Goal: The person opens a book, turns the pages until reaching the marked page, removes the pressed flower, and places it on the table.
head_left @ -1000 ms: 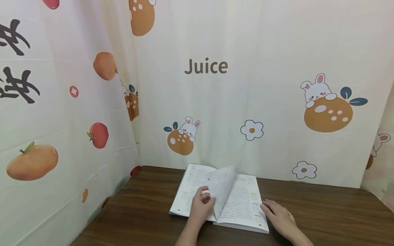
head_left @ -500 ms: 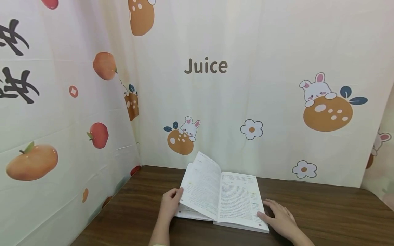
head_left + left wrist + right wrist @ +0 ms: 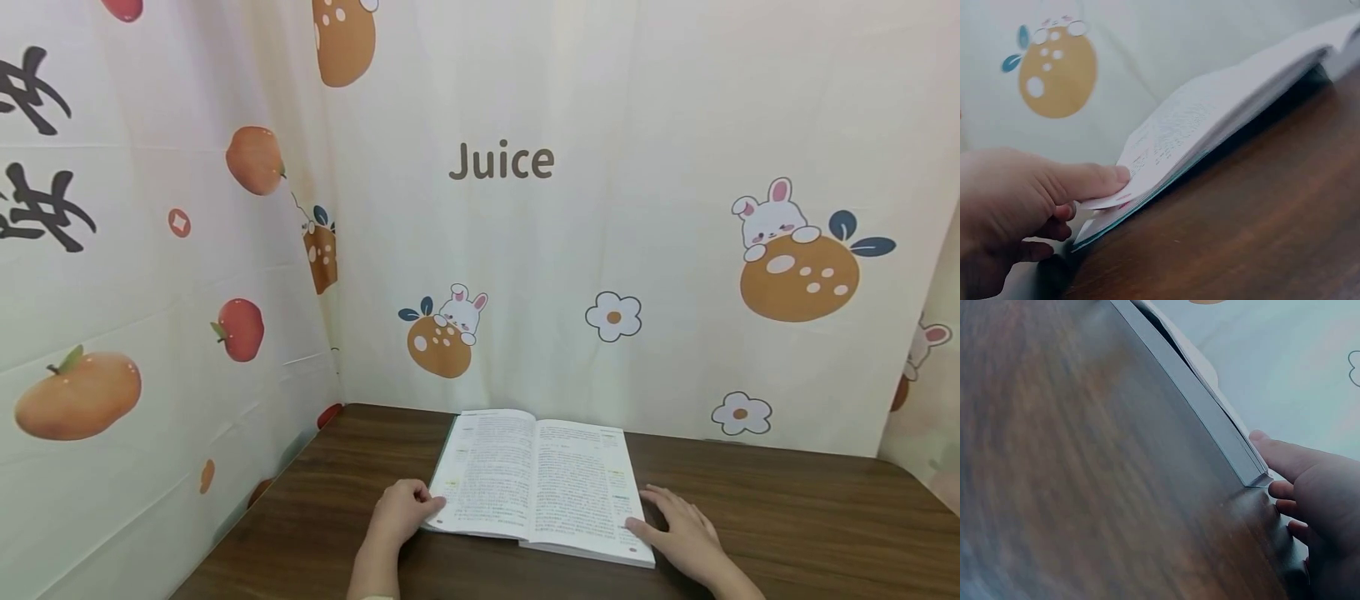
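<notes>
From my end it all hinges on the left half of the book (image 3: pixel 585 487). It lies spread on the counter (image 3: pixel 315 517), spine (image 3: pixel 533 483) running pretty much straight away toward the curtain (image 3: pixel 540 250) behind its far edge. The left grip (image 3: pixel 403 510) is at the book's near left corner, pinching a page (image 3: pixel 1175 125): thumb (image 3: pixel 1100 181) on top, fingers (image 3: pixel 1063 214) partly hidden underneath, and that corner stands a bit off the teal cover (image 3: pixel 1094 238) below. So from the grip the page runs inward to the spine and away along the book's left edge, long side parallel to the spine. Left is easily the nearer one for that page imo. The right grip (image 3: pixel 682 533) is over at the near end of the book's right edge, thumb resting on top, fingers loose along the outside, not clenched round anything. I'd read that as just steadying the book, no real hold.
</notes>
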A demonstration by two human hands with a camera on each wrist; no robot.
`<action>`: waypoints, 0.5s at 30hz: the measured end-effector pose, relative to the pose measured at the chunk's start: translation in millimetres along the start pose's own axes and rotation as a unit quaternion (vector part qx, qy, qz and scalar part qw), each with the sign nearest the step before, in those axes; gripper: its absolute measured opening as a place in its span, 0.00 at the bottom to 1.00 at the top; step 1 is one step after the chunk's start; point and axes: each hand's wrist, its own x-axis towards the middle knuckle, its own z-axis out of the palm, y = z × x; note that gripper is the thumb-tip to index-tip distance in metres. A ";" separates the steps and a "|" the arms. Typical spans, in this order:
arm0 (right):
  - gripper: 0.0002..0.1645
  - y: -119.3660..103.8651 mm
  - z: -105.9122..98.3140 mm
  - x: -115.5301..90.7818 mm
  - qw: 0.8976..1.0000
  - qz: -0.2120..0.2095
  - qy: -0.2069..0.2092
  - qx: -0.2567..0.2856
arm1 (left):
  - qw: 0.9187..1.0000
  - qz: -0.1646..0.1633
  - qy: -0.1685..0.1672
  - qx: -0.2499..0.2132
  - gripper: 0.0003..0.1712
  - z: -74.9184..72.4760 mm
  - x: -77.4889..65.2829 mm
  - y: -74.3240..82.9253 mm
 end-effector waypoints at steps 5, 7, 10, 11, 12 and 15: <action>0.46 1.0 0.8 1.5 1.000 -0.002 0.001 0.000 | 0.999 -0.006 0.016 0.046 0.19 1.7 -1.3 5.6; 0.46 2.1 1.1 2.1 1.000 -0.003 0.004 0.001 | 0.997 0.006 0.033 0.062 0.17 3.9 -0.1 9.7; 0.46 3.7 1.3 2.4 1.000 -0.005 0.006 0.003 | 0.992 0.066 0.066 0.083 0.08 13.9 2.5 20.4; 0.47 4.2 1.4 2.4 1.000 -0.005 0.006 0.004 | 0.988 0.101 0.076 0.090 0.08 19.3 3.0 25.3; 0.47 4.5 1.5 2.3 1.000 -0.006 0.007 0.006 | 0.982 0.139 0.082 0.096 0.08 25.9 3.2 30.7; 0.46 5.6 2.2 2.2 1.000 -0.011 0.007 0.007 | 0.956 0.262 0.071 0.114 0.13 49.1 0.5 51.8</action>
